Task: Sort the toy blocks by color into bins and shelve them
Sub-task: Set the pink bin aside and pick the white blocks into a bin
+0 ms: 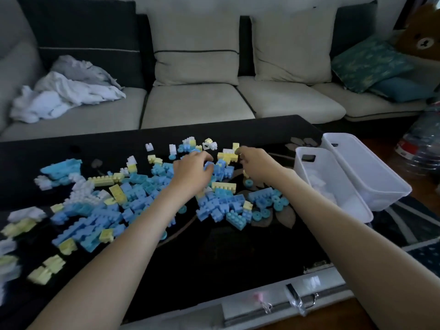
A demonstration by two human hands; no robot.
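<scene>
**A:** We're looking at the blocks [142, 196], blue, yellow and white, lying scattered over the dark surface [238, 258], thickest at the middle and left.

**B:** We're pinching a blue block [209, 165] with the left hand [190, 171], fingers curling round it above the heap.

**A:** The right hand [256, 163] is curling its fingers at the yellow blocks [227, 156] on the far side. Its fingertips are hiding behind the knuckles, so we can't tell whether it's holding one.

**B:** The blocks at the left edge are blurring and running out of view.

**A:** The near bin [300, 167] and the far bin [381, 184] are sitting side by side at the right end. Something white is lying in the near one, too blurred to name.

**B:** Bare surface is lying open between our forearms, toward the near edge.

**A:** The sofa [197, 103] is standing just beyond the far edge.
</scene>
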